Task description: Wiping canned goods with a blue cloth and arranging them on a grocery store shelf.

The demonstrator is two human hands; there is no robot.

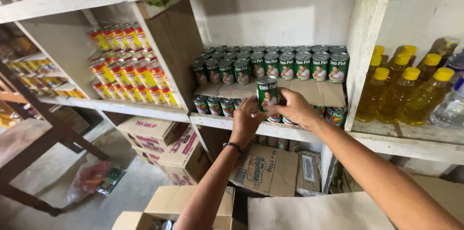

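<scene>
head view: a person faces white wooden shelves (285,131). both hands hold one green tin can (267,93) upright at the shelf's front edge. the left hand (245,119) wraps its lower left side, fingers curled; the right hand (295,108) grips its right side, thumb across the front. a black bracelet (234,147) circles the left wrist. behind, rows of matching green cans (270,64) stand on a cardboard sheet (319,92) laid over more cans. red and yellow cans (128,68) fill the left bay; yellow-capped oil bottles (403,89) stand right. cardboard boxes (171,155) sit below.
</scene>
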